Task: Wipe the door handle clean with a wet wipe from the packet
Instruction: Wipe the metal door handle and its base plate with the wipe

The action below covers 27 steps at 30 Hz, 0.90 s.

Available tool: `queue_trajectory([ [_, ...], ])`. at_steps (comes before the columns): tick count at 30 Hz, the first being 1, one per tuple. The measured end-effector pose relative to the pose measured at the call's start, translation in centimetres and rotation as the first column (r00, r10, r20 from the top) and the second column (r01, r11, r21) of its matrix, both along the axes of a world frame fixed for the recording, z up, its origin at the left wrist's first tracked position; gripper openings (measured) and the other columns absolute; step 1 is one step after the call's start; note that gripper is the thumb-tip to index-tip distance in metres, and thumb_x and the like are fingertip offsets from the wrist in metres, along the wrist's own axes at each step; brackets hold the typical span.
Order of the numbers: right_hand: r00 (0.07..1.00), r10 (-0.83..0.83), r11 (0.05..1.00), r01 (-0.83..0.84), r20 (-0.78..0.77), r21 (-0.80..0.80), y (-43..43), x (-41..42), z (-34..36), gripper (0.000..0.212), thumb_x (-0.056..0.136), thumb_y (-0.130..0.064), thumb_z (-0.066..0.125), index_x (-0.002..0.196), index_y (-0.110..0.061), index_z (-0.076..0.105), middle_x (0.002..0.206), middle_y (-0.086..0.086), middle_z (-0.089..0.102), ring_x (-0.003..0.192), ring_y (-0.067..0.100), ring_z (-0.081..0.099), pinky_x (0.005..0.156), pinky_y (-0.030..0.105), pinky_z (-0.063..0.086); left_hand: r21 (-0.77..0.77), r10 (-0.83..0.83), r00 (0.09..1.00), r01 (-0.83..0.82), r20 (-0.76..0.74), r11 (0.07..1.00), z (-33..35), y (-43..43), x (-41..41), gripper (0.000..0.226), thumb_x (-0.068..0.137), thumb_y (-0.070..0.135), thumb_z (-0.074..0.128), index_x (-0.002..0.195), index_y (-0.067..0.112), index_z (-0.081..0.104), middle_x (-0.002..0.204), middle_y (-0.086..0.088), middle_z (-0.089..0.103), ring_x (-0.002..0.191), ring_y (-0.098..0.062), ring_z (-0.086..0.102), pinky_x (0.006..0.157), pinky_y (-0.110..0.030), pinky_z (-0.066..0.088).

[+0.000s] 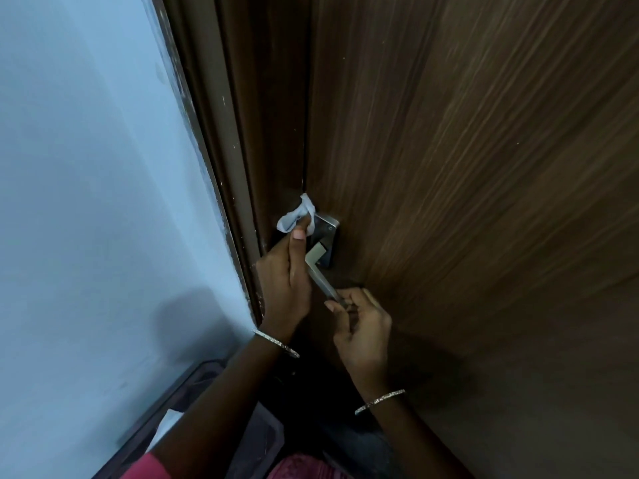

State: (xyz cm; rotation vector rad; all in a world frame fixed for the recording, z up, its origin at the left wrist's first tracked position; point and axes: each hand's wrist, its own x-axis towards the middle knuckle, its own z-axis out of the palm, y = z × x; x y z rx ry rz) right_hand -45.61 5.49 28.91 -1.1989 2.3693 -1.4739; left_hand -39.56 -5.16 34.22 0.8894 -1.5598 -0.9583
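A silver lever door handle juts from a metal backplate on the brown wooden door. My left hand pinches a crumpled white wet wipe and presses it against the top left of the backplate. My right hand grips the free end of the lever between thumb and fingers. The wipe packet is hard to make out; a pale object lies low on the left and I cannot tell what it is.
The dark door frame runs along the left of the door, with a pale blue wall beside it. A dark piece of furniture sits low by the wall. Both wrists wear thin bangles.
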Motion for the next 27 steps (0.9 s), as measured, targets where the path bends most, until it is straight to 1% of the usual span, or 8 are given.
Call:
queue_trajectory([
  [4, 1.0, -0.007, 1.0, 0.006, 0.004, 0.021, 0.2, 0.2, 0.8, 0.014, 0.084, -0.006, 0.073, 0.095, -0.014, 0.069, 0.089, -0.011, 0.062, 0.082, -0.013, 0.06, 0.067, 0.001, 0.044, 0.077, -0.01, 1.0, 0.011, -0.013, 0.997, 0.0, 0.4, 0.3, 0.037, 0.103, 0.021, 0.041, 0.099, 0.003, 0.072, 0.072, -0.007, 0.066, 0.064, -0.003, 0.057, 0.06, -0.012, 0.04],
  [7, 1.0, 0.007, 0.998, -0.007, 0.001, 0.063, 0.7, -0.1, 1.9, 0.014, 0.086, -0.009, 0.071, 0.094, -0.02, 0.069, 0.092, -0.014, 0.062, 0.082, -0.007, 0.062, 0.071, 0.006, 0.048, 0.073, -0.003, 1.0, 0.004, -0.013, 0.997, 0.0, 0.3, 0.3, 0.039, 0.104, 0.024, 0.039, 0.095, 0.007, 0.072, 0.067, -0.012, 0.066, 0.061, -0.019, 0.06, 0.055, -0.017, 0.039],
  [9, 1.0, 0.021, 0.993, -0.019, -0.014, 0.114, 0.9, -0.2, 2.7, 0.013, 0.088, -0.013, 0.07, 0.095, -0.023, 0.068, 0.095, -0.013, 0.062, 0.081, -0.004, 0.062, 0.072, 0.011, 0.05, 0.064, -0.009, 1.0, 0.009, -0.004, 0.998, 0.0, 0.2, 0.5, 0.038, 0.104, 0.025, 0.039, 0.096, 0.009, 0.073, 0.072, -0.011, 0.069, 0.065, -0.017, 0.062, 0.057, -0.017, 0.041],
  [13, 0.985, 0.057, 0.973, -0.018, -0.164, 0.229, 1.0, -0.9, 4.5, 0.013, 0.086, -0.017, 0.07, 0.094, -0.026, 0.066, 0.095, -0.016, 0.059, 0.076, -0.008, 0.049, 0.064, -0.004, 0.036, -0.024, 0.007, 0.995, -0.005, 0.1, 1.0, 0.3, -0.6, 0.3, 0.026, 0.098, 0.027, 0.055, 0.112, 0.015, 0.072, 0.093, -0.001, 0.076, 0.078, -0.008, 0.068, 0.068, -0.023, 0.054],
  [18, 0.971, 0.106, 0.947, -0.032, -0.215, 0.321, 0.9, -1.6, 5.5, 0.011, 0.088, -0.021, 0.069, 0.096, -0.027, 0.065, 0.094, -0.014, 0.059, 0.076, -0.003, 0.05, 0.059, 0.004, 0.029, -0.066, 0.107, 0.987, -0.099, 0.121, 0.993, 0.5, -1.1, -0.8, 0.027, 0.089, 0.02, 0.067, 0.114, 0.013, 0.073, 0.105, 0.0, 0.076, 0.091, -0.006, 0.071, 0.084, -0.028, 0.059],
  [20, 0.973, 0.103, 0.941, -0.029, -0.204, 0.336, 0.9, -1.6, 5.5, 0.011, 0.088, -0.022, 0.069, 0.098, -0.027, 0.065, 0.096, -0.013, 0.06, 0.077, -0.005, 0.047, 0.057, 0.002, 0.029, -0.089, 0.13, 0.983, -0.118, 0.132, 0.989, 0.4, -1.3, -0.9, 0.025, 0.089, 0.016, 0.067, 0.113, 0.013, 0.074, 0.103, 0.001, 0.076, 0.089, -0.006, 0.071, 0.084, -0.028, 0.059],
  [24, 0.971, 0.107, 0.934, -0.023, -0.216, 0.357, 0.7, -2.0, 5.8, 0.014, 0.087, -0.019, 0.07, 0.099, -0.025, 0.067, 0.1, -0.01, 0.062, 0.084, 0.005, 0.06, 0.065, 0.003, 0.029, -0.137, 0.165, 0.971, -0.142, 0.171, 0.98, 0.4, -1.5, -1.5, 0.024, 0.089, 0.014, 0.066, 0.112, 0.013, 0.074, 0.104, -0.001, 0.076, 0.09, -0.01, 0.071, 0.084, -0.025, 0.057],
  [27, 0.959, 0.115, 0.93, -0.013, -0.259, 0.366, 0.3, -2.5, 6.5, 0.014, 0.087, -0.017, 0.069, 0.1, -0.023, 0.068, 0.101, -0.007, 0.063, 0.086, 0.01, 0.063, 0.068, 0.014, 0.039, -0.174, 0.167, 0.956, -0.126, 0.243, 0.977, 0.2, -1.8, -1.8, 0.024, 0.09, 0.014, 0.064, 0.112, 0.015, 0.073, 0.102, -0.003, 0.077, 0.086, -0.015, 0.072, 0.078, -0.025, 0.056],
])
